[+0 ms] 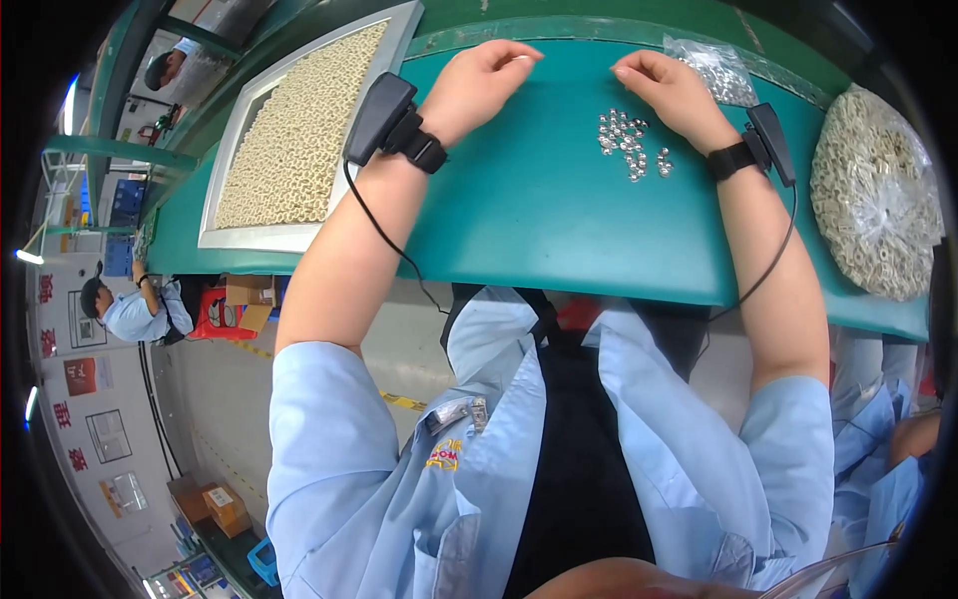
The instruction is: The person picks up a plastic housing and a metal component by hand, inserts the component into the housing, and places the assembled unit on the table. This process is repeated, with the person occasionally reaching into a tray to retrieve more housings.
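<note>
Fingers of both our left hand (pixel 479 80) and right hand (pixel 674 90) curl loosely, pinching nothing we can see. Small metal nuts (pixel 629 145) lie just below the right hand on the green worktop (pixel 519 210); we'd best pick singly.

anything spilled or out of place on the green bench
Nothing looks spilled or damaged. The small silver parts lie in a loose cluster beside the right hand, the tray of beige pieces sits filled at left, and both bags look intact.
</note>
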{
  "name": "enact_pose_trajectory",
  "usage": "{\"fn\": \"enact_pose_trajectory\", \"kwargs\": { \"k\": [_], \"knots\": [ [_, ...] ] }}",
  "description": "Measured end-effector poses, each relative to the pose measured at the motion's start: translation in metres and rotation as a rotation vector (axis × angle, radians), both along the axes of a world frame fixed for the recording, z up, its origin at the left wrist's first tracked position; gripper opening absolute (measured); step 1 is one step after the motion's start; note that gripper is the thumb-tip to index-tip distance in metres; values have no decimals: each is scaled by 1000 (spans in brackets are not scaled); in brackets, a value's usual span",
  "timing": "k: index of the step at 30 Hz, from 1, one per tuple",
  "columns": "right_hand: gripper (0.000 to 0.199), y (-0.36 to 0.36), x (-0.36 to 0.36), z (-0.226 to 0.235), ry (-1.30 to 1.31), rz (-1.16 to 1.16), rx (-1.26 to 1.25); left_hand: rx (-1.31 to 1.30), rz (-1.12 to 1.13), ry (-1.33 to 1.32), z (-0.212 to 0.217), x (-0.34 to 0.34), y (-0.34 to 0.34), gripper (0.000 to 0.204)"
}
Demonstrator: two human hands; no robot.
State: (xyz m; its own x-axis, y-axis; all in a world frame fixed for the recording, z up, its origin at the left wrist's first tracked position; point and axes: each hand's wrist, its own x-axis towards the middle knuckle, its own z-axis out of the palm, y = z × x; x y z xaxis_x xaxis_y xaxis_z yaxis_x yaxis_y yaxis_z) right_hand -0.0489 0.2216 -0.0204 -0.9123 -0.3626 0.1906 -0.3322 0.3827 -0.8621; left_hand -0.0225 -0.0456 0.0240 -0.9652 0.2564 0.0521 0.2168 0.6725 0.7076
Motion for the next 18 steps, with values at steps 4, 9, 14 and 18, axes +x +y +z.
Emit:
{"fn": "enact_pose_trajectory", "kwargs": {
  "k": [4,9,14,18],
  "knots": [
    [21,-3,12,8,-11,55,68,520,-100,-137,-16,0,38,27],
    [14,-2,24,18,78,140,147,804,-130,-272,-37,-7,42,26],
    [14,-4,35,36,165,238,248,888,-157,-343,-40,-9,29,25],
    [14,-9,49,38,281,341,408,873,-169,-360,-37,-7,31,27]
  ]
}}
